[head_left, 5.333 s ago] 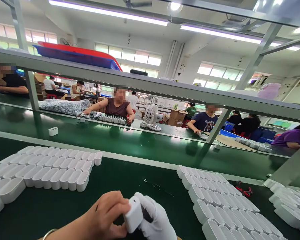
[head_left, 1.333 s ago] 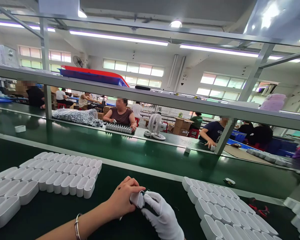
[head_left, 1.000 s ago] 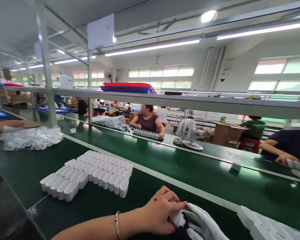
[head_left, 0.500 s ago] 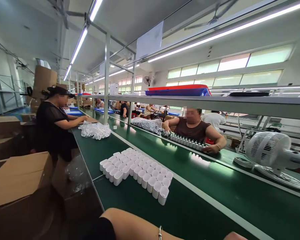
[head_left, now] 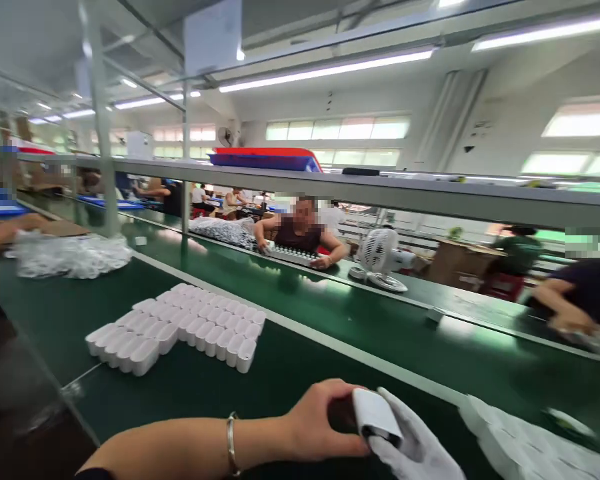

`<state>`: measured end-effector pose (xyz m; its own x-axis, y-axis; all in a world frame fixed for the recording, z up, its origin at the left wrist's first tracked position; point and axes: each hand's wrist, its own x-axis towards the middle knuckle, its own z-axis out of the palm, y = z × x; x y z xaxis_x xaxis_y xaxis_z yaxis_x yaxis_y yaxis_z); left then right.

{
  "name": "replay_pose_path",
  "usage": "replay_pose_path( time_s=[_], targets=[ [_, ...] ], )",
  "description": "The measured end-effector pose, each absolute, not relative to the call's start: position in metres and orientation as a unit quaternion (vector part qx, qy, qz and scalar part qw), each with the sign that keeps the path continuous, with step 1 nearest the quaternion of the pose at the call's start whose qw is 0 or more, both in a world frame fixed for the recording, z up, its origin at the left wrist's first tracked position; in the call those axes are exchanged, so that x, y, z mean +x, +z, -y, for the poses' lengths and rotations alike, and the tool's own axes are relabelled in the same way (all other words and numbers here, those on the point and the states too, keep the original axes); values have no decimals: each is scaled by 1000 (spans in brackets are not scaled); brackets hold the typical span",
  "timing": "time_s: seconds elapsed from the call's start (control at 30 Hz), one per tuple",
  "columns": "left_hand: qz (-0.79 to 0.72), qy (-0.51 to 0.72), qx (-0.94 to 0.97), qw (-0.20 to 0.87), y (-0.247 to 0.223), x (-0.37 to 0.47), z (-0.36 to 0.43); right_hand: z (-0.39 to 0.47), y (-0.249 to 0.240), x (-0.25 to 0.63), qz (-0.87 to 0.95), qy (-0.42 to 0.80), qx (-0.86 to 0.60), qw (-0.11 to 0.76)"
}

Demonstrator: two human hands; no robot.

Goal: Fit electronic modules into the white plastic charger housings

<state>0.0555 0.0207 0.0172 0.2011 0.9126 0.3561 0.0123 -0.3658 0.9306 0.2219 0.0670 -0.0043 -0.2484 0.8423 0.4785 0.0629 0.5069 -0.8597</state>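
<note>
My bare left hand (head_left: 320,420), a bracelet on its wrist, and my white-gloved right hand (head_left: 413,447) meet at the bottom of the view. Both grip one small white plastic shell (head_left: 377,415) just above the dark green bench (head_left: 190,393). A block of several identical white shells (head_left: 180,327) stands on the bench to the left of my hands. Another group of white shells (head_left: 520,443) lies at the lower right, blurred.
A green conveyor belt (head_left: 360,320) runs past the bench. A bag of white parts (head_left: 70,257) lies far left by another person's hand. Across the belt sit a seated person (head_left: 303,230), a white desk fan (head_left: 380,257), and another person's arm (head_left: 567,307). A shelf beam (head_left: 380,190) spans overhead.
The view swung far left, dropping my hands out of sight, then came back right. Both hands are again in view, holding the white shell.
</note>
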Motion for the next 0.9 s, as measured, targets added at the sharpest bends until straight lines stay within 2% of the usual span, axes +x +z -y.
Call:
replay_pose_path(
  time_s=[0.1, 0.2, 0.3, 0.4, 0.6, 0.7, 0.8, 0.9],
  targets=[
    [-340, 547, 689, 333, 18, 55, -16, -53, 7, 230, 685, 419, -280, 526],
    [-301, 550, 760, 172, 13, 51, -12, -48, 7, 231, 746, 287, -221, 559],
    [-245, 533, 810, -8, 9, 49, -6, -41, 3, 241, 814, 151, -207, 521],
    [-226, 510, 825, -93, 9, 46, -3, -36, -2, 249, 837, 101, -203, 498],
    [-228, 479, 837, -138, 7, 40, -2, -36, -13, 246, 831, 112, -209, 503],
    [-246, 470, 838, -126, 8, 41, -2, -38, -13, 246, 834, 115, -208, 498],
    [-303, 470, 829, -10, 18, 43, -5, -41, -6, 243, 821, 123, -222, 512],
    [-355, 442, 804, 179, 32, 42, -11, -45, -2, 233, 777, 223, -246, 534]
  ],
)
